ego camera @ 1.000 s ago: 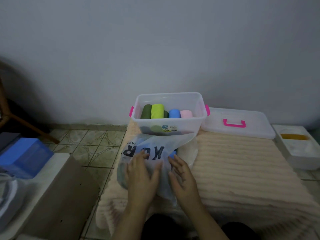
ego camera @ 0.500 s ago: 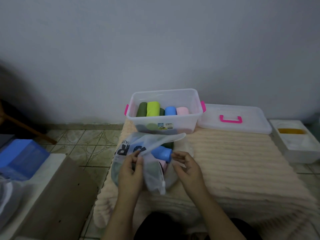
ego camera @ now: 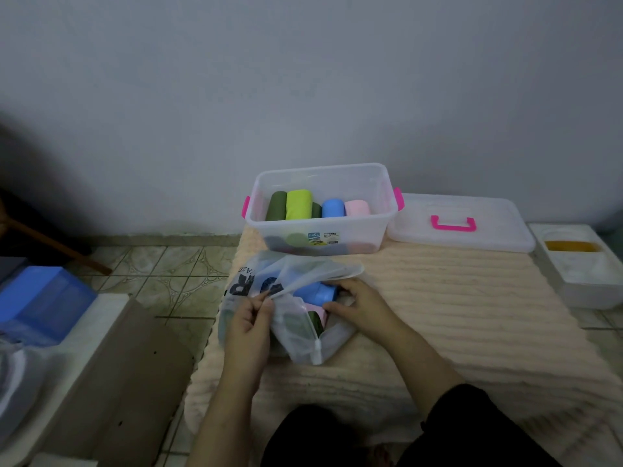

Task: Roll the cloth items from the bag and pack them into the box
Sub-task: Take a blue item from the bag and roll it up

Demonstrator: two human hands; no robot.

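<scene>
1. Left hand [ego camera: 247,320] now pinching the upper edge of the translucent zip bag [ego camera: 296,328] at its mouth, fingers curled on the plastic; half a second ago gripping lower on the bag's side.
2. Right hand [ego camera: 359,306] reaching into the mouth, thumb and fingers curled round the blue cloth [ego camera: 315,293]; earlier only touching near that cloth at the opening.
3. Bag lying on the ribbed cream mat [ego camera: 455,315] at 12 o'clock from the person, mouth turned toward 2 o'clock and gaping wider than before, upper flap lifted higher.
4. Inside the bag: pink and dark green cloth showing below the blue one, zip slider [ego camera: 317,348] hanging at the near corner.
5. Clear box [ego camera: 381,197] with pink latches standing at 12 o'clock from the bag, just beyond it, unchanged; holding rolled cloths [ego camera: 298,205] in dark green, lime, blue and pink, side by side.
6. Lid [ego camera: 488,235] with pink handle lying flat at 3 o'clock of the box, touching or nearly so.
7. White tray [ego camera: 580,281] further toward 3 o'clock, blue block [ego camera: 40,298] far off at 9 o'clock.
</scene>
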